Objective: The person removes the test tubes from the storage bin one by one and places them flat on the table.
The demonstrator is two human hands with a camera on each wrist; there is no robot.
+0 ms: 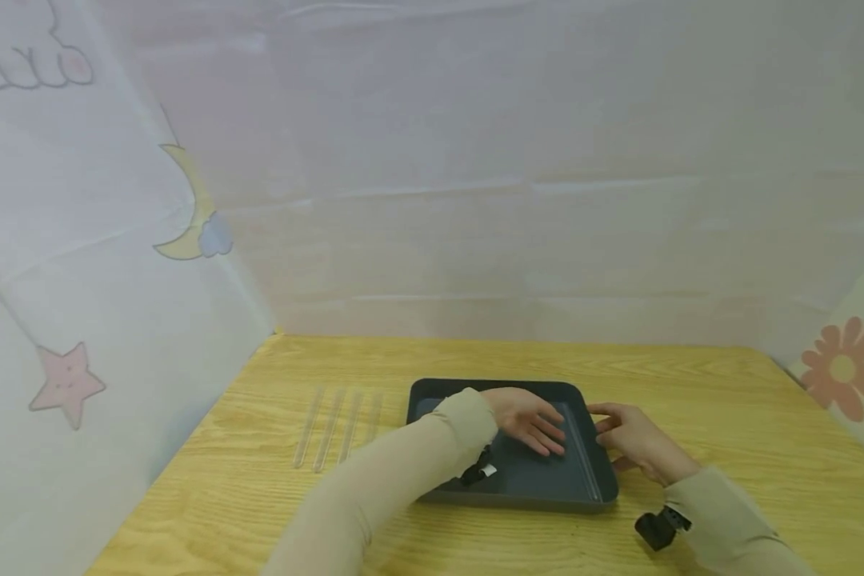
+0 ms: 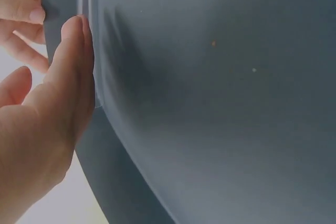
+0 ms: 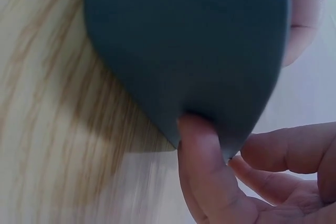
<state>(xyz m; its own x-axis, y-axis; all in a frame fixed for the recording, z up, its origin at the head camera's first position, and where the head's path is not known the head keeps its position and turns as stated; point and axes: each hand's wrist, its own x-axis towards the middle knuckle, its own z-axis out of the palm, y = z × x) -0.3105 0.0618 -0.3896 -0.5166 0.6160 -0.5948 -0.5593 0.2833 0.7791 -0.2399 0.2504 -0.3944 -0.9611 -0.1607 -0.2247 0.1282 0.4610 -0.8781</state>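
Observation:
A dark grey rectangular tray (image 1: 504, 504) sits on the table. Over its right half is my left hand (image 1: 529, 416), fingers stretched out and slightly spread. In the left wrist view those fingers (image 2: 73, 61) lie alongside a clear stick (image 2: 96, 90) by the tray's side wall; whether they press on it I cannot tell. The same clear stick (image 1: 583, 452) runs along the tray's right side in the head view. Outside that wall, my right hand (image 1: 637, 440) touches the tray with loosely bent, spread fingers. Up close, one fingertip (image 3: 199, 129) rests on the outer wall.
Several clear sticks (image 1: 330, 428) lie roughly parallel on the wooden table (image 1: 209, 496), left of the tray. Behind the table hangs a pale sheet (image 1: 518, 240), with another printed sheet (image 1: 115, 304) at the left. My left forearm (image 1: 382, 488) crosses the tray's front left.

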